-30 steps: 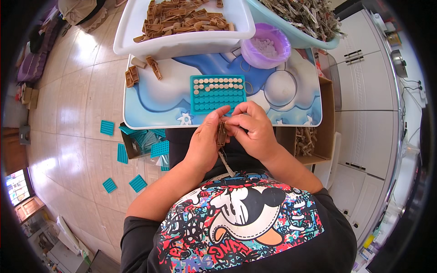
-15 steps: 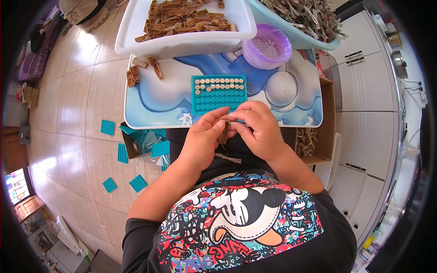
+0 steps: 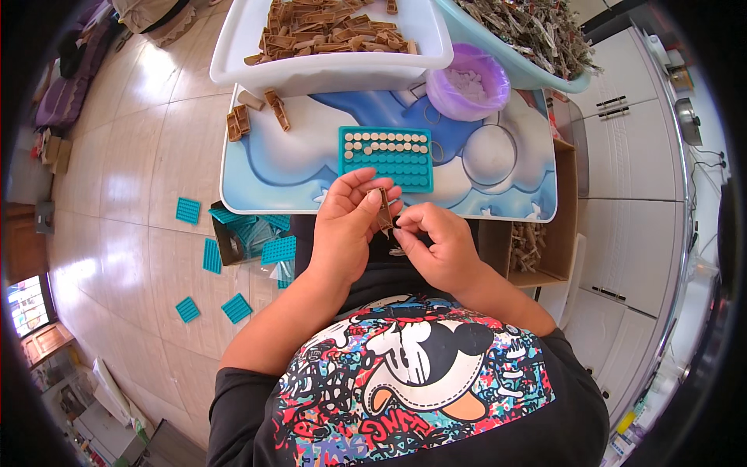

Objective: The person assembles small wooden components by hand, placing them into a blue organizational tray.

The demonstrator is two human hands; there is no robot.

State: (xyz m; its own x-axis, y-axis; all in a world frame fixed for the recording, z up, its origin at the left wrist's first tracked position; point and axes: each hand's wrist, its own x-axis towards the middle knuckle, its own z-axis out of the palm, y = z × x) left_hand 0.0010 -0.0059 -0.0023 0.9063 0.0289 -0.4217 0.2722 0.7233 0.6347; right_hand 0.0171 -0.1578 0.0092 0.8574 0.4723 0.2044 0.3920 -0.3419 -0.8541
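My left hand (image 3: 342,226) holds a narrow brown trough-shaped piece (image 3: 384,212) upright between thumb and fingers, over the near edge of the table. Close by on its right, my right hand (image 3: 440,243) pinches thumb and forefinger together at the lower end of the piece. What lies in that pinch is too small to make out. Just beyond both hands is a teal tray (image 3: 424,184) with rows of round cups. Small pale discs (image 3: 375,136) fill its far rows, and a few sit in the row after.
A white bin (image 3: 334,74) of brown pieces stands at the back. Beside it are a purple lined bucket (image 3: 459,105) and a light-blue tub (image 3: 572,84) of dried stalks. Loose brown pieces (image 3: 278,110) lie on the table (image 3: 264,179). Teal trays (image 3: 236,308) are on the floor at left.
My right hand has moved from the far end of the brown piece to its near end. The left hand has tipped open more, showing its palm. The pale twisted strand below is mostly out of sight.
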